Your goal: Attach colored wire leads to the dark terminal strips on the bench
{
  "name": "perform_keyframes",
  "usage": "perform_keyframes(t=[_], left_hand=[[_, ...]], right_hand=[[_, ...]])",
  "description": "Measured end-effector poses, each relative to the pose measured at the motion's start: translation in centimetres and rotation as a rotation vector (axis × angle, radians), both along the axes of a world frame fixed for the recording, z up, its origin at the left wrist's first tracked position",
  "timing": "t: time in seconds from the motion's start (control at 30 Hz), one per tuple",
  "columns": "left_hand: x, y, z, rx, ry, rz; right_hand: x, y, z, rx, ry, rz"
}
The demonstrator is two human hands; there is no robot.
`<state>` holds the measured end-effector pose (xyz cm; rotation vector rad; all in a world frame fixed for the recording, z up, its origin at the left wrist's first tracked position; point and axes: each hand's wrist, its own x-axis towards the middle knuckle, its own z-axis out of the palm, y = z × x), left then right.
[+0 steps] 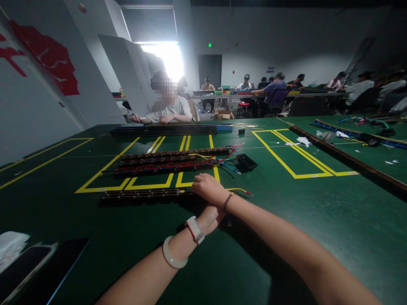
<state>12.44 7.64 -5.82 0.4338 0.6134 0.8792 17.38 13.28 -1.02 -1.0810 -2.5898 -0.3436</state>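
A long dark strip with wires lies crosswise on the green table. My right hand is at its right end with fingers curled down over it; what they grip is hidden. Crossed beneath the right wrist is my left hand, its fingers hidden behind the right hand and wrist. A yellow wire with a red-sleeved terminal sticks out to the right of my right hand. Beyond the hands lies a bundle of similar strips with red and blue wires, beside a black square piece.
Across the table, a person sits behind dark bars. A long brown bar runs along the right, near white scraps. Dark flat devices and white tissue are at near left. Other people sit at far tables.
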Motion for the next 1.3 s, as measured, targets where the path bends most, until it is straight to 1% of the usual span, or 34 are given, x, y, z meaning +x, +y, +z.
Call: perform_keyframes(t=[0.1,0.17,0.27,0.33,0.4,0.47,0.57,0.67,0.73,0.8,0.9,0.97,1.0,1.03,1.1,1.17,1.2,1.23,1.3], left_hand=[[0.1,0.0,0.1,-0.089,-0.075,0.029],[0.2,0.0,0.4,-0.086,-0.083,0.027],[0.3,-0.1,0.7,0.023,-0.076,-0.041],[0.3,-0.1,0.8,0.118,-0.060,-0.095],[0.3,-0.1,0.7,0.164,-0.037,-0.122],[0.1,-0.1,0.5,0.179,-0.014,-0.141],[-0.1,0.0,0.3,0.191,-0.001,-0.176],[-0.4,0.0,0.7,0.206,0.055,-0.199],[-0.8,0.1,1.1,0.248,0.197,-0.237],[-1.3,0.4,1.5,0.328,0.415,-0.306],[-2.3,1.0,2.1,0.510,0.758,-0.439],[-3.0,1.4,2.4,0.642,0.956,-0.489],[-3.2,1.6,2.5,0.727,1.039,-0.479],[-3.5,1.6,2.7,0.815,1.114,-0.442],[-3.9,1.6,2.9,0.977,1.233,-0.322],[-4.3,1.4,3.3,1.062,1.313,-0.239],[-4.4,1.3,3.4,1.071,1.351,-0.236],[-4.6,1.2,3.6,1.074,1.385,-0.266],[-4.9,1.2,4.0,1.057,1.431,-0.384]], right_hand=[[0.2,-0.4,0.1,-0.033,-0.015,0.013],[0.7,-0.9,0.5,-0.031,0.029,0.024],[2.6,-1.6,0.9,-0.016,0.185,0.023],[4.7,-2.2,0.7,-0.015,0.296,-0.021],[7.1,-2.8,0.0,0.003,0.383,-0.098],[9.4,-3.4,-1.3,0.028,0.415,-0.172],[11.8,-4.4,-3.2,0.031,0.336,-0.261],[12.6,-4.8,-4.3,-0.021,0.232,-0.327],[12.6,-4.8,-4.5,-0.063,0.202,-0.357],[12.5,-4.5,-4.5,-0.086,0.205,-0.365],[12.4,-4.3,-4.4,-0.108,0.231,-0.342],[12.4,-4.2,-4.4,-0.118,0.245,-0.327],[12.5,-4.3,-4.4,-0.121,0.250,-0.319],[12.5,-4.3,-4.4,-0.122,0.254,-0.312],[12.5,-4.3,-4.4,-0.125,0.257,-0.300],[12.5,-4.3,-4.3,-0.134,0.260,-0.291],[12.5,-4.4,-4.3,-0.139,0.264,-0.286],[12.5,-4.4,-4.3,-0.145,0.268,-0.279],[12.5,-4.3,-4.3,-0.157,0.275,-0.261]])
